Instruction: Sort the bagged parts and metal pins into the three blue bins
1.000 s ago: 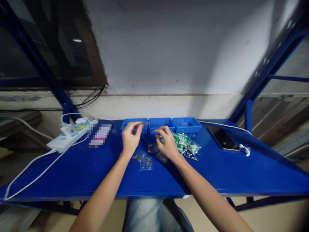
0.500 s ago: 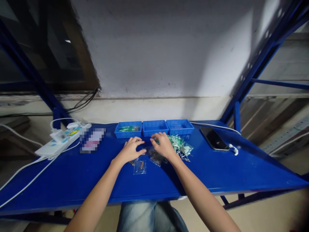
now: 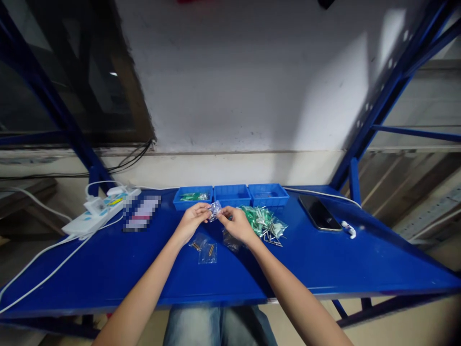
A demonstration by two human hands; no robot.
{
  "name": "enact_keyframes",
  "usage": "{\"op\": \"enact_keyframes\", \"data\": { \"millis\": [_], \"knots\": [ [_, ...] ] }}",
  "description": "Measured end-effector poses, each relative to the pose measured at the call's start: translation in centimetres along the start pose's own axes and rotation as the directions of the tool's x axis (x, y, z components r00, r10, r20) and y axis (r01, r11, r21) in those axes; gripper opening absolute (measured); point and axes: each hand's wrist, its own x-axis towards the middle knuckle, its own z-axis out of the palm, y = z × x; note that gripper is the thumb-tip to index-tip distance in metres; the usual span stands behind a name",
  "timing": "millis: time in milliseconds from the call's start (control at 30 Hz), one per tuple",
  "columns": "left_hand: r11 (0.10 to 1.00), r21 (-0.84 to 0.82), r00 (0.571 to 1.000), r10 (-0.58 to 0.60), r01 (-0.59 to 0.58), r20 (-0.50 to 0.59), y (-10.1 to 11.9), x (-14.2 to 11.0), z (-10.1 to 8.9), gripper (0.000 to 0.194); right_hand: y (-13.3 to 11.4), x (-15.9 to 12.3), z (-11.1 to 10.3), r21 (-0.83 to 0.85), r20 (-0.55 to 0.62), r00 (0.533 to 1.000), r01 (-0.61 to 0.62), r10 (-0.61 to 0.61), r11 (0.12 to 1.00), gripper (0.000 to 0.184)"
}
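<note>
A small clear plastic bag (image 3: pixel 215 210) is held just above the blue table (image 3: pixel 108 269), pinched between my left hand (image 3: pixel 190 222) and my right hand (image 3: pixel 236 223). Both hands close their fingertips on it from either side. Below them lie clear bags with brass screws (image 3: pixel 207 250) and another clear bag (image 3: pixel 230 240). A pile of bags with green parts and metal pins (image 3: pixel 264 222) lies right of my right hand. Three blue trays stand behind: the left tray (image 3: pixel 192 197) holds green bags, then the middle tray (image 3: pixel 232 194) and the right tray (image 3: pixel 268 193).
A white power strip (image 3: pixel 99 211) with white cables sits at the left, next to a blurred card (image 3: pixel 141 214). A dark phone (image 3: pixel 319 213) and a white earbud (image 3: pixel 349 229) lie at the right. Blue rack posts (image 3: pixel 363 125) frame the table.
My left hand came back from the left tray, both hands dropped to the bags on the table, and now they have lifted one small clear bag between them.
</note>
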Motion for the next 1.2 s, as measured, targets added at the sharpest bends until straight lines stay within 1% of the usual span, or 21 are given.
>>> {"op": "enact_keyframes", "data": {
  "millis": [33, 100, 200, 267, 333, 433, 500, 600, 700, 833, 933, 1000, 1100, 1200],
  "knots": [
    [1.0, -0.026, 1.0, -0.012, 0.012, 0.011, 0.0, 0.0, 0.3, 0.038, 0.1, 0.1, 0.1, 0.065, 0.006, 1.0, -0.026, 0.026, 0.998, 0.018],
    [0.997, -0.067, 0.998, -0.042, 0.045, 0.037, -0.2, -0.1, 0.7, 0.041, 0.5, 0.4, 0.2, 0.169, -0.022, 0.998, -0.048, 0.053, 0.984, 0.019],
    [0.993, -0.073, 0.995, -0.089, 0.093, 0.052, -0.5, -0.2, 1.2, 0.037, 1.0, 0.6, 0.0, 0.225, -0.092, 0.994, -0.03, 0.052, 0.974, 0.02],
    [0.995, -0.021, 0.994, -0.099, 0.1, 0.034, -0.7, -0.3, 1.3, 0.031, 1.1, 0.7, -0.1, 0.215, -0.104, 0.993, -0.026, 0.049, 0.976, 0.02],
    [0.996, 0.045, 0.997, -0.079, 0.078, 0.021, -0.8, -0.3, 1.2, 0.027, 1.1, 0.7, -0.1, 0.201, -0.093, 0.994, -0.038, 0.057, 0.979, 0.018],
    [0.993, 0.117, 0.999, -0.028, 0.022, 0.046, -0.9, -0.2, 1.1, 0.023, 0.8, 0.6, 0.0, 0.182, -0.067, 0.995, -0.067, 0.08, 0.981, 0.017],
    [0.991, 0.136, 0.998, 0.006, -0.015, 0.064, -1.1, -0.1, 1.0, 0.022, 0.5, 0.5, 0.1, 0.175, -0.05, 0.994, -0.084, 0.094, 0.981, 0.017],
    [0.991, 0.127, 0.998, 0.033, -0.04, 0.055, -1.2, 0.0, 0.9, 0.019, 0.3, 0.5, 0.4, 0.181, -0.048, 0.993, -0.094, 0.104, 0.979, 0.019],
    [0.993, 0.116, 0.999, 0.021, -0.025, 0.037, -1.1, 0.0, 0.9, 0.018, 0.2, 0.5, 0.7, 0.192, -0.058, 0.993, -0.087, 0.1, 0.977, 0.018],
    [0.985, 0.173, 1.0, 0.014, -0.015, 0.01, -1.1, 0.0, 0.8, 0.02, 0.3, 0.4, 0.8, 0.182, -0.051, 0.994, -0.086, 0.096, 0.98, 0.019],
    [0.98, 0.198, 0.999, 0.03, -0.032, 0.017, -1.2, 0.1, 0.7, 0.021, 0.3, 0.4, 0.9, 0.15, -0.05, 0.996, -0.064, 0.073, 0.987, 0.021],
    [0.986, 0.164, 0.999, 0.037, -0.038, 0.012, -1.2, 0.1, 0.8, 0.02, 0.4, 0.4, 1.1, 0.141, -0.044, 0.996, -0.074, 0.081, 0.987, 0.019],
    [0.995, 0.097, 1.0, 0.016, -0.016, 0.003, -1.2, 0.1, 0.9, 0.018, 0.4, 0.4, 1.3, 0.143, -0.021, 0.996, -0.087, 0.091, 0.986, 0.015],
    [0.996, 0.086, 0.999, -0.009, 0.005, 0.046, -1.2, 0.2, 1.0, 0.018, 0.5, 0.4, 1.4, 0.126, -0.023, 0.997, -0.067, 0.07, 0.99, 0.013]
  ]
}}
